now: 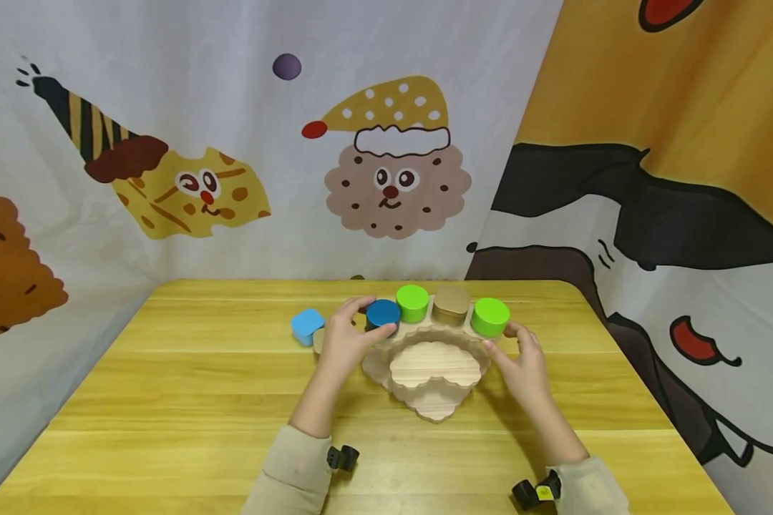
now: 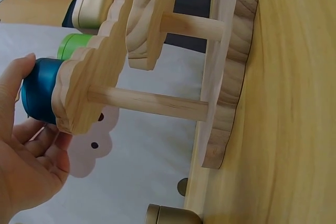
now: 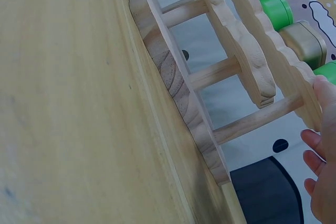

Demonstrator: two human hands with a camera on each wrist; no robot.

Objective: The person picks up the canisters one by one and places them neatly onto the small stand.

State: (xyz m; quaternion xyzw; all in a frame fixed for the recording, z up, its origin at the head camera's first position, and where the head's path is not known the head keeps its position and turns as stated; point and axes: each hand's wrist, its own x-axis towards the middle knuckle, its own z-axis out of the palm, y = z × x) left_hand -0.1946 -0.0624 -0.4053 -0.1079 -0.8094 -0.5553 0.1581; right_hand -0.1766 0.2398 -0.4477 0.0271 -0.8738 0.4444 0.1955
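Observation:
A tiered wooden stand (image 1: 435, 365) with scalloped edges and round posts stands on the table. My left hand (image 1: 343, 336) grips a round dark blue tin (image 2: 41, 90) at the left end of its top tier, thumb on the near side. Along that tier sit a green tin (image 1: 413, 304), a gold tin (image 1: 451, 307) and another green tin (image 1: 490, 318). At the right end, my right hand (image 1: 524, 363) holds the top tier's edge, its thumb in front, close against the last green tin. The blue tin's far side is hidden.
Left of the stand, a light blue tin (image 1: 307, 327) and a gold tin (image 1: 318, 342) stand on the wooden table (image 1: 187, 400), the gold one partly behind my left hand. A cartoon-printed curtain (image 1: 232, 93) hangs behind the table's far edge.

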